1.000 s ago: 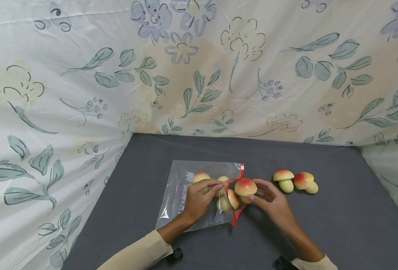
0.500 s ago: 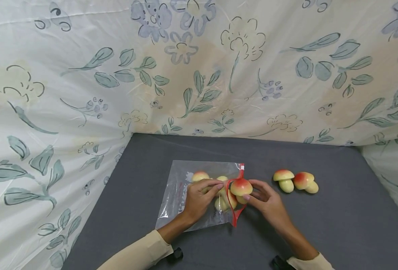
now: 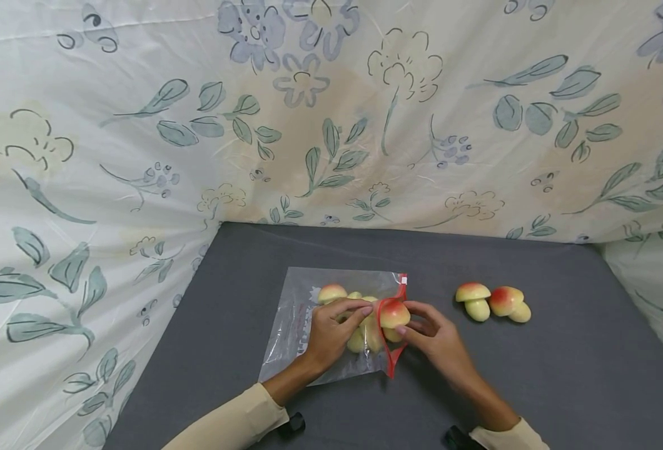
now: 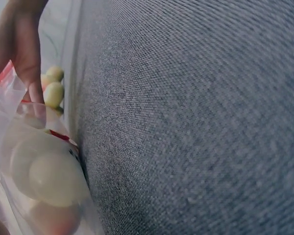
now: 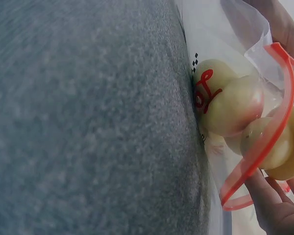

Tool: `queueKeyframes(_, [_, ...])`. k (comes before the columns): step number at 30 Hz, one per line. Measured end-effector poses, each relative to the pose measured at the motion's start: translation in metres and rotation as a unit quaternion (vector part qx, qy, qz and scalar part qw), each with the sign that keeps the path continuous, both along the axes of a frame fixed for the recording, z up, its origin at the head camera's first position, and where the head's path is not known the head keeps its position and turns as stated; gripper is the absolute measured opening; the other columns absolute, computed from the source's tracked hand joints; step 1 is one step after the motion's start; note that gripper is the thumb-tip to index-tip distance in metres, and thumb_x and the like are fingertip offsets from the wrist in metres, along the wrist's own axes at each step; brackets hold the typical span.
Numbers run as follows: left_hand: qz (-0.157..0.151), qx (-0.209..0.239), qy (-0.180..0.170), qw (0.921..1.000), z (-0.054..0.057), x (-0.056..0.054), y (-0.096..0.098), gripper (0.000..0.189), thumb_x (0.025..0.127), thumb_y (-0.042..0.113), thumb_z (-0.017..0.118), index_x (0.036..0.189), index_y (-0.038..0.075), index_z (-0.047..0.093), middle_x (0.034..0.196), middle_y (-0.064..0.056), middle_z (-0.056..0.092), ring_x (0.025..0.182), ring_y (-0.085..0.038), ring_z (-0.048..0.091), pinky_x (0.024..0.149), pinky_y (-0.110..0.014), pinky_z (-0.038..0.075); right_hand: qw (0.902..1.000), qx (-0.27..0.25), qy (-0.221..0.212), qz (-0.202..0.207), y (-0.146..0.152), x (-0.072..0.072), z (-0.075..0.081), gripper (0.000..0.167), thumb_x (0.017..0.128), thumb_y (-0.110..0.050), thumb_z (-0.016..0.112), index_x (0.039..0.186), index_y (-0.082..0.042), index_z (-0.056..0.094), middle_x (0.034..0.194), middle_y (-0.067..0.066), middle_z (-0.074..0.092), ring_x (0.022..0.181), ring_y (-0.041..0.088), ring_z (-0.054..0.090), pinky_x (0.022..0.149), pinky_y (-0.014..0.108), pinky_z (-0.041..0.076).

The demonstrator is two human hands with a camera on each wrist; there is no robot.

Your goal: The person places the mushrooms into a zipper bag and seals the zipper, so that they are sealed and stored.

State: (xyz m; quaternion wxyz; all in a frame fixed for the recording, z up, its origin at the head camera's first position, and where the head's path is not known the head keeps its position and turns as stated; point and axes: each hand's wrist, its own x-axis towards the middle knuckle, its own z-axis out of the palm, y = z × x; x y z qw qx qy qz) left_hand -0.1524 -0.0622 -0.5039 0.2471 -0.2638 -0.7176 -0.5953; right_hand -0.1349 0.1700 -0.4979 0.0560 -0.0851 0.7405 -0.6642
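A clear zip bag (image 3: pixel 286 337) with a red zip strip lies on the dark table, its mouth facing right. My left hand (image 3: pixel 331 331) pinches the bag's upper layer near that mouth and keeps it raised. At the opening, my right hand (image 3: pixel 438 337) holds a toy mushroom (image 3: pixel 393 314) with a red-and-yellow cap, partly behind the red strip. In the right wrist view the held mushroom's pale stem (image 5: pixel 267 142) shows through the bag mouth. Several similar mushrooms (image 3: pixel 331 292) are inside the bag, partly hidden by my left hand.
Two more toy mushrooms, one upright-looking mushroom (image 3: pixel 472 301) and one tilted mushroom (image 3: pixel 508 303), lie side by side right of the bag. A flowered cloth (image 3: pixel 331 125) hangs behind the dark grey tabletop (image 3: pixel 579 362) and along its sides.
My right hand has moved left, carrying the mushroom from outside the red strip into the bag's mouth. Mushrooms inside have shifted left a little. The left hand has stayed in place.
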Motion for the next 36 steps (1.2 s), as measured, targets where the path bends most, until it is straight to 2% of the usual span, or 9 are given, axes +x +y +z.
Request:
queueKeyframes(8, [-0.001, -0.004, -0.007, 1.0000, 0.0007, 0.0008, 0.0000, 0.013, 0.093, 0.002, 0.080, 0.106, 0.004, 0.082, 0.098, -0.010, 0.081, 0.085, -0.020, 0.079, 0.070, -0.039, 0.064, 0.9988, 0.042, -0.004, -0.026, -0.0024, 0.0006, 0.0019, 0.049, 0.095, -0.014, 0.082, 0.140, -0.005, 0.066, 0.143, 0.017, 0.062, 0.112, 0.011, 0.070, 0.087, 0.023, 0.058])
queueKeyframes(17, [0.002, -0.006, -0.010, 0.9999, 0.0010, 0.0010, -0.0001, 0.013, 0.093, 0.003, 0.080, 0.106, 0.006, 0.082, 0.098, -0.009, 0.081, 0.086, -0.020, 0.079, 0.069, -0.040, 0.064, 0.9991, 0.035, 0.003, -0.024, -0.0018, 0.0017, 0.0041, 0.047, 0.096, -0.014, 0.081, 0.140, -0.003, 0.066, 0.140, 0.019, 0.066, 0.113, 0.010, 0.070, 0.088, 0.022, 0.057])
queueKeyframes(24, [-0.001, -0.004, -0.013, 0.9999, 0.0013, 0.0009, -0.0002, 0.013, 0.094, 0.003, 0.080, 0.106, 0.006, 0.082, 0.097, -0.009, 0.081, 0.083, -0.020, 0.079, 0.067, -0.041, 0.064, 0.9975, 0.058, 0.009, -0.041, 0.0004, 0.0004, 0.0027, 0.045, 0.095, -0.017, 0.083, 0.136, -0.005, 0.069, 0.135, 0.016, 0.066, 0.114, 0.012, 0.070, 0.087, 0.022, 0.057])
queueKeyframes(28, [-0.002, -0.003, -0.017, 0.9999, 0.0016, 0.0012, -0.0007, 0.012, 0.095, 0.004, 0.079, 0.106, 0.006, 0.082, 0.098, -0.009, 0.081, 0.083, -0.019, 0.079, 0.069, -0.041, 0.064, 0.9977, 0.052, 0.024, -0.036, 0.0012, -0.0008, 0.0007, 0.045, 0.093, -0.012, 0.084, 0.135, -0.003, 0.070, 0.131, 0.017, 0.062, 0.111, 0.012, 0.070, 0.087, 0.022, 0.058])
queueKeyframes(32, [-0.008, -0.002, -0.016, 0.9998, 0.0010, 0.0005, -0.0010, 0.012, 0.095, 0.003, 0.079, 0.107, 0.005, 0.082, 0.099, -0.010, 0.081, 0.084, -0.020, 0.080, 0.070, -0.040, 0.065, 0.9986, 0.042, 0.015, -0.029, 0.0010, -0.0009, 0.0011, 0.047, 0.091, -0.009, 0.085, 0.134, -0.002, 0.070, 0.129, 0.018, 0.062, 0.108, 0.012, 0.070, 0.085, 0.023, 0.059])
queueKeyframes(36, [-0.016, 0.001, -0.012, 0.9998, 0.0008, -0.0003, -0.0012, 0.013, 0.096, 0.002, 0.078, 0.108, 0.004, 0.081, 0.100, -0.011, 0.080, 0.081, -0.025, 0.080, 0.069, -0.039, 0.065, 0.9985, 0.050, 0.011, -0.016, 0.0016, -0.0015, 0.0002, 0.042, 0.091, -0.012, 0.085, 0.130, -0.001, 0.072, 0.124, 0.018, 0.067, 0.106, 0.014, 0.071, 0.086, 0.023, 0.058])
